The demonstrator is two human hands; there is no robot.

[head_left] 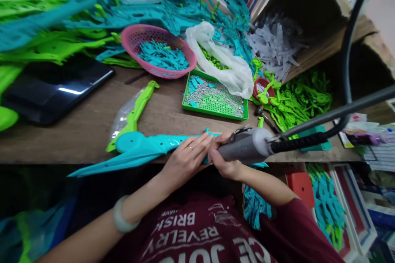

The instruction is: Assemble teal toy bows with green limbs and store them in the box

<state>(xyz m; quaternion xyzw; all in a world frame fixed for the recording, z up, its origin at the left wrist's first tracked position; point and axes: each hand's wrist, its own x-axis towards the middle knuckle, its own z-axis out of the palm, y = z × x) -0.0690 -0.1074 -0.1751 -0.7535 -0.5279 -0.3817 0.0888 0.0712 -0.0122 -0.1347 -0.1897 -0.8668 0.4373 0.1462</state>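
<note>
A long turquoise plastic toy part (145,148) with a pointed, wing-like end lies along the front edge of the bench. My left hand (185,158) is closed over its right portion, fingers together and pressing it down. My right hand (224,162) grips a grey corded electric screwdriver (245,146), held on its side close to my left fingertips. The tool's tip is hidden behind my hands. Beyond the turquoise part's left portion lies a lime-green handle piece (135,111) with a clear plastic blade.
A pink basket (128,41) holds small turquoise pieces; a green tray (216,114) holds screws. A white plastic bag (237,76) overlaps the tray. Turquoise and green parts pile up behind. A black tablet-like device (46,94) is left. The black cable (347,57) hangs right.
</note>
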